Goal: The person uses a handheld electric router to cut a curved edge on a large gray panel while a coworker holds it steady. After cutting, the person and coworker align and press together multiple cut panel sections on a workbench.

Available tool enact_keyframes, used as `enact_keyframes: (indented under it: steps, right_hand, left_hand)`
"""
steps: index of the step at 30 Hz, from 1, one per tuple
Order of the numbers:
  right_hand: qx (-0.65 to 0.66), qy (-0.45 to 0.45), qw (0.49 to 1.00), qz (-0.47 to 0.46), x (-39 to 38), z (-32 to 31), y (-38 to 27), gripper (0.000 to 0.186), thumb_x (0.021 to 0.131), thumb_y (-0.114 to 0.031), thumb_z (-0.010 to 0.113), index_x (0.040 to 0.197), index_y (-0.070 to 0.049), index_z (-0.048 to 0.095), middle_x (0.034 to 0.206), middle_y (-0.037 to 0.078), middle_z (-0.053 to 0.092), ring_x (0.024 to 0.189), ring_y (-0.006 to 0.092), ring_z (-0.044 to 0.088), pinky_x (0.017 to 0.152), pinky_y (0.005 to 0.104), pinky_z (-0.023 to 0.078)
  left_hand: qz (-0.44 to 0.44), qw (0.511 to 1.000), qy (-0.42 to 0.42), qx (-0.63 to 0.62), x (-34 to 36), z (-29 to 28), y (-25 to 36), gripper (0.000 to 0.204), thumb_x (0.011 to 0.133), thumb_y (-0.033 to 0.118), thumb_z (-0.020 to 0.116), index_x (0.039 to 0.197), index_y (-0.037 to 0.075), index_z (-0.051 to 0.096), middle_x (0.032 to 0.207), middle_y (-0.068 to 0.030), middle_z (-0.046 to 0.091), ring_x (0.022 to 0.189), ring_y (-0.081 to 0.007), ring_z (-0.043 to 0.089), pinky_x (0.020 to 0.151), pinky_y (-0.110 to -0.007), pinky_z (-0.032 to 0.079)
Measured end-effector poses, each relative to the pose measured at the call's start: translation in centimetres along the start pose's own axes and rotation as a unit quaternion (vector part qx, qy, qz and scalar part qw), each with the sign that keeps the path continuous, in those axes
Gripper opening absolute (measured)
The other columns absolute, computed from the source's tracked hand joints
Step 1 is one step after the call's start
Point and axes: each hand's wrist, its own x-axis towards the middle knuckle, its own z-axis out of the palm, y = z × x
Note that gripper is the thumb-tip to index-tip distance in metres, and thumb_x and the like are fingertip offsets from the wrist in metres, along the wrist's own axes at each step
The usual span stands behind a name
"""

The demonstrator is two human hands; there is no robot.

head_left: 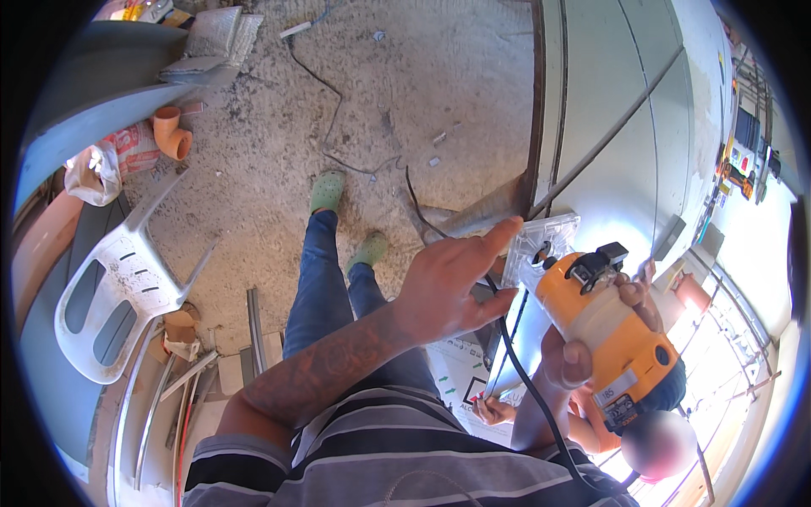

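My right hand is wrapped round the orange body of a trim router, held tilted in front of me at the right. A clear plastic base at the router's upper left end surrounds the bit area. My left hand is beside that base, index finger and thumb stretched apart. The index fingertip is at the base's edge; whether it touches cannot be told. Its other fingers are partly hidden. A black cord curves from near the router's lower end, passing by my left thumb.
A white plastic chair stands at the left, near an orange pipe elbow. Large pale panels stand at the right. A co-worker's hand touches a white printed sheet below. A thin cable trails over the concrete floor.
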Motion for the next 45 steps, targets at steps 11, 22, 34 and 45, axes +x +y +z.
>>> enact_keyframes:
  steps: [11, 22, 34, 45]
  right_hand:
    - [0.001, -0.016, 0.999, -0.037, 1.2, 0.6, 0.5, 0.089, 0.085, -0.029, 0.092, 0.154, -0.008, 0.040, 0.146, 0.015, 0.057, 0.141, 0.0322, 0.053, 0.126, 0.0484, 0.040]
    - [0.004, -0.023, 0.993, -0.118, 2.2, 1.6, 1.3, 0.076, 0.091, -0.036, 0.082, 0.146, 0.003, 0.046, 0.142, 0.017, 0.059, 0.135, 0.0322, 0.059, 0.120, 0.0479, 0.049]
    - [0.043, -0.002, 0.995, -0.090, 1.2, 1.8, 1.2, 0.081, 0.091, -0.032, 0.086, 0.150, 0.003, 0.043, 0.145, 0.017, 0.059, 0.139, 0.0326, 0.058, 0.121, 0.0484, 0.049]
    - [-0.035, -0.007, 0.995, -0.089, 2.0, 1.4, 0.8, 0.083, 0.091, -0.039, 0.086, 0.149, 0.003, 0.044, 0.142, 0.019, 0.060, 0.137, 0.0344, 0.059, 0.120, 0.0473, 0.050]
  left_hand:
    - [0.011, 1.000, 0.005, -0.021, 0.8, -0.3, -0.1, 0.089, 0.079, 0.019, 0.091, 0.157, 0.001, 0.051, 0.080, -0.0052, 0.057, 0.068, -0.0210, 0.058, 0.065, -0.036, 0.050]
    - [0.027, 1.000, 0.003, -0.011, 1.0, -0.5, -0.6, 0.090, 0.078, 0.021, 0.093, 0.156, 0.001, 0.052, 0.078, -0.0041, 0.056, 0.066, -0.0197, 0.057, 0.062, -0.036, 0.048]
    - [0.043, 0.999, -0.001, 0.015, 1.1, -0.5, -0.8, 0.090, 0.077, 0.021, 0.093, 0.154, 0.001, 0.052, 0.076, -0.0032, 0.057, 0.064, -0.0186, 0.056, 0.060, -0.036, 0.047]
    - [0.021, 1.000, -0.003, 0.024, 1.2, -0.4, -0.6, 0.093, 0.074, 0.020, 0.094, 0.154, 0.001, 0.051, 0.077, -0.0025, 0.055, 0.063, -0.0178, 0.055, 0.060, -0.035, 0.046]
